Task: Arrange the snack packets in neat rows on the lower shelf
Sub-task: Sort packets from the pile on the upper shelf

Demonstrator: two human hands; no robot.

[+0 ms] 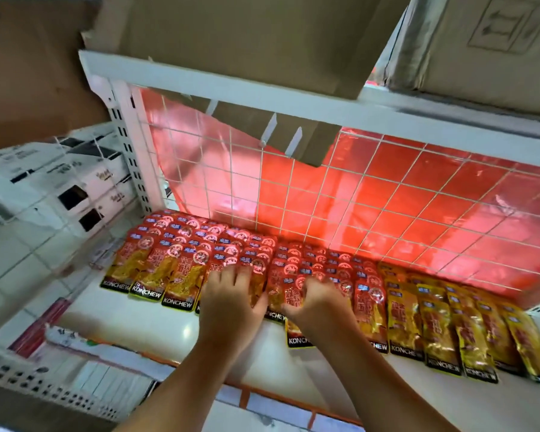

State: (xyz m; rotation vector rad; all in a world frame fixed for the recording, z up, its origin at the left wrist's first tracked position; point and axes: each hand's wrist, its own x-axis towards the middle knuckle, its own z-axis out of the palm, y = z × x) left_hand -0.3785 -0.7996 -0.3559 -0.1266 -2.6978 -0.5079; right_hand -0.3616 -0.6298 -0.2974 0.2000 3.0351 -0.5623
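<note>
The red snack packets lay in overlapping rows across the left and middle of the white lower shelf, their "KONCHEW" bottom edges facing the front. The gold snack packets filled the rows at the right of the frame. The left hand lay flat at centre frame, fingers spread and pressing on the red packets. Just right of it, the right hand rested on the neighbouring red row with fingers bent. Blur hid whether they pinched a packet. One red packet below that wrist sat further forward than the rest. A white wire grid backed the shelf, with a red foil sheet behind it. Cardboard boxes filled the top of the frame, and white cartons sat at the left.
</note>
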